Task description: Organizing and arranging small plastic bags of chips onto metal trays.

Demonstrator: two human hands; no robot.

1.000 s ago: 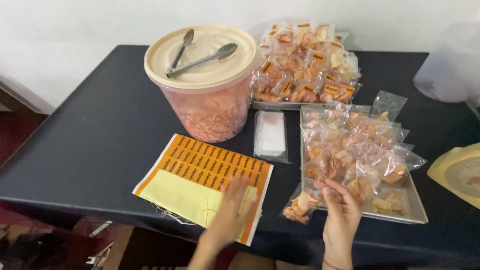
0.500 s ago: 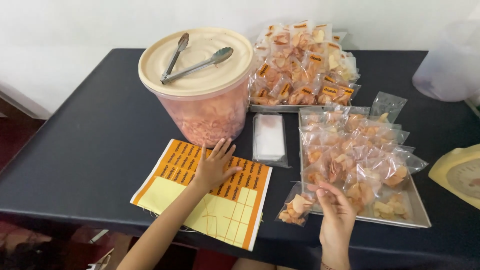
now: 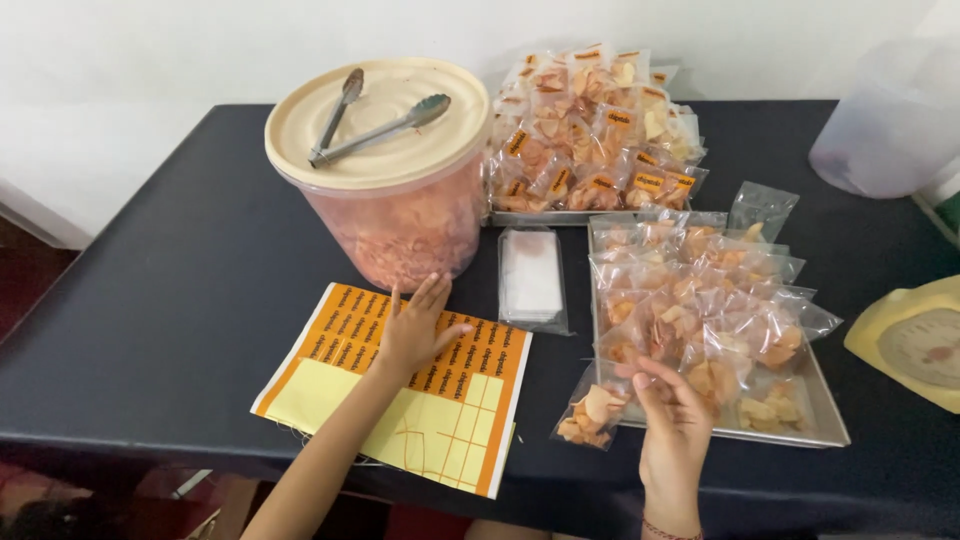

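Observation:
My left hand [image 3: 412, 330] lies flat with spread fingers on an orange and yellow sticker sheet [image 3: 340, 400] at the table's front. My right hand [image 3: 672, 420] pinches the top of a small clear bag of chips [image 3: 590, 412] that rests against the near left corner of a metal tray [image 3: 820, 420]. That tray holds several clear bags of chips [image 3: 710, 300].
A big clear tub of chips [image 3: 400, 225] with a cream lid carries metal tongs [image 3: 375, 118]. Behind it sits a second tray of labelled chip bags [image 3: 590, 130]. A stack of empty small bags [image 3: 532, 280], a yellow scale [image 3: 915, 340] and a clear container [image 3: 890, 125] stand on the dark table [image 3: 160, 290].
My left hand slid up the sticker sheet from its near yellow edge onto the orange stickers. My right hand stayed at the bag by the tray's corner.

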